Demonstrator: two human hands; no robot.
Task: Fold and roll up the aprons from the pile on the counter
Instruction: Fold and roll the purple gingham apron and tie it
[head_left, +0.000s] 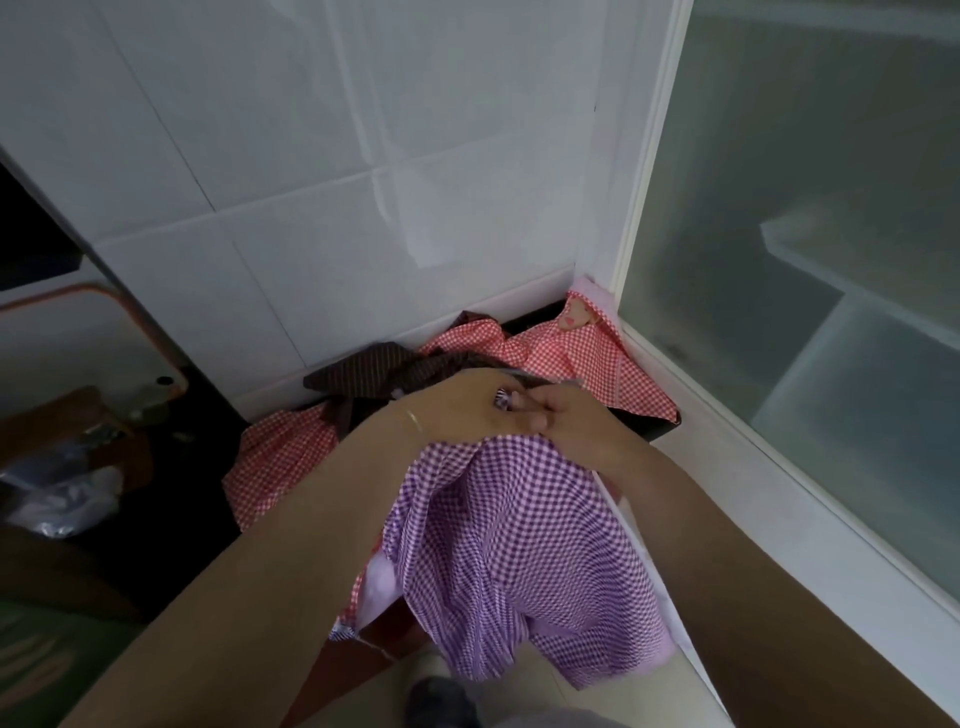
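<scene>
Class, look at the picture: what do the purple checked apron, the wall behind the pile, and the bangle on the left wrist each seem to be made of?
Purple checked apron: thin woven cloth, probably cotton or a blend; it hangs in soft folds with a slight sheen.
Wall: glazed white tiles; grout lines and glossy reflections show.
Bangle: thin, gold-coloured, likely metal; too small to be sure.

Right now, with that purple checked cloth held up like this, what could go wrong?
The purple apron hangs off the counter edge, gripped only at its top by the left hand and right hand; it could slip down. Its hanging folds might also snag the red checked apron beside it and drag that off.
</scene>
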